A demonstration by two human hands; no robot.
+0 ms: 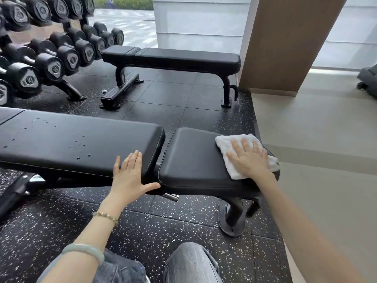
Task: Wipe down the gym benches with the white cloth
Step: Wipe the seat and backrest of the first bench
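While the right hand presses the white cloth flat on the far right end of the seat pad, its fingers lie straight and slightly spread on top of the fabric, not curled round it. That looks meant to spread pressure over a broad patch for a wiping stroke. The cloth is folded into a rough square, and one corner hangs past the pad's right edge.

The left hand rests on the near corner of the long back pad, fingers straight and close together, thumb splayed toward the gap between the two pads. It appears to steady the person, who, judging by the knees low in view, sits or crouches beside the near bench. Water droplets dot the back pad further left, so that surface probably awaits the cloth, and the job seems at an early stage.

Counted:
- Two benches: the near one under the hands and a far bench standing well apart on the black rubber floor.
- One cloth.
- Two hands, both flat and gripping nothing.
- Two bracelets on the left arm: a beaded bracelet at the wrist and a pale green bangle further up.
- Dumbbells on a rack at upper left: well over ten show, but the frame edge prevents an exact count.
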